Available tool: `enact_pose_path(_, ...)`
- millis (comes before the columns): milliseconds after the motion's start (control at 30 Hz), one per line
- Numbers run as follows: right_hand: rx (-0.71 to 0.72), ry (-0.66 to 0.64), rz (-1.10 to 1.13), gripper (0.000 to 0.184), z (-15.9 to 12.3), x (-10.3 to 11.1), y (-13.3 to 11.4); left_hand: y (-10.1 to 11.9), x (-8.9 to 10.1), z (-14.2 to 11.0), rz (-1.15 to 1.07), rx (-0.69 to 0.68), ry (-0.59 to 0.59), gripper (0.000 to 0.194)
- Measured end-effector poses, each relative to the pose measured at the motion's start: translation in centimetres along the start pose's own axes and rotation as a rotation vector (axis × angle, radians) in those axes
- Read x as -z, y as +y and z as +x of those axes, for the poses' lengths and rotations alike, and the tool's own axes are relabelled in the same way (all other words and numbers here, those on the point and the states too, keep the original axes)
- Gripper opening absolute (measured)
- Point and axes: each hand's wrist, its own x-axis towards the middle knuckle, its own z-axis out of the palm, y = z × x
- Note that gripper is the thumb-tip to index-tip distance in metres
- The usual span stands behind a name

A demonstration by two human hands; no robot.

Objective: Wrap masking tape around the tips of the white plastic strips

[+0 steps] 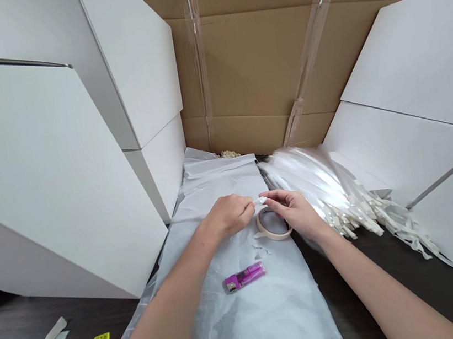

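Step in hand: Both hands work at one small white strip-like piece [260, 200], located between them above the white tissue-like sheet [228, 186]. The step appears to be fine two-handed shaping or tightening.
Left fingers: The left hand [232, 214] is curled closed, gripping the piece's left end.
Right fingers: The thumb and forefinger of the right hand [294, 210] are pinched together on its right end.
Next move requirement: Probably a steady pinch at both ends; the piece offers little to grip.
Cream ring-shaped tape roll: Lies [274, 235] just beside the right hand, on its near side; right edge partly covered.
Purple translucent plastic lighter: Lies [245, 276] on the sheet, near the roll.
Glossy clear-and-white strand bundle: Lies [311, 180] right of the hands on the dark tabletop [434, 287]; far end blurred.
Hidden detail: Left palm, and the piece's exact form.
Cut off: Both forearms, at the near edge.
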Motion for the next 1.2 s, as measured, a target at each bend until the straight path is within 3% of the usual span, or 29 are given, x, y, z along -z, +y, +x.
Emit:
enact_pose_path(100, -0.119, -0.067, 0.205, 0.054, 0.0, 0.3, -0.1, 1.0, 0.5, -0.1, -0.080, 0.037, -0.054, 0.037)
enact_pose_path(267, -0.175, -0.112, 0.313, 0.052, 0.1, 0.7, -0.2, 2.2, 1.0, -0.2, -0.173, 0.124, -0.109, 0.037)
enact_pose_path(600, -0.185, -0.170, 0.346, 0.048, 0.2, 0.9, -0.3, 1.6, 0.9, -0.1, -0.432, 0.094, -0.187, 0.033)
enact_pose_path(967, -0.155, -0.140, 0.292, 0.050, 0.1, 0.7, -0.4, 1.7, 1.0, 0.0, -0.353, 0.106, -0.189, 0.038)
enact_pose_path(1033, -0.139, -0.065, 0.276, 0.054, 0.3, 1.0, -0.3, 1.7, 1.1, -0.1, -0.251, 0.127, -0.135, 0.039)
enact_pose_path(1200, -0.034, 0.134, -0.047, 0.043, 0.9, 0.8, 0.1, 0.4, 0.6, -0.2, 0.119, 0.117, 0.214, 0.030)
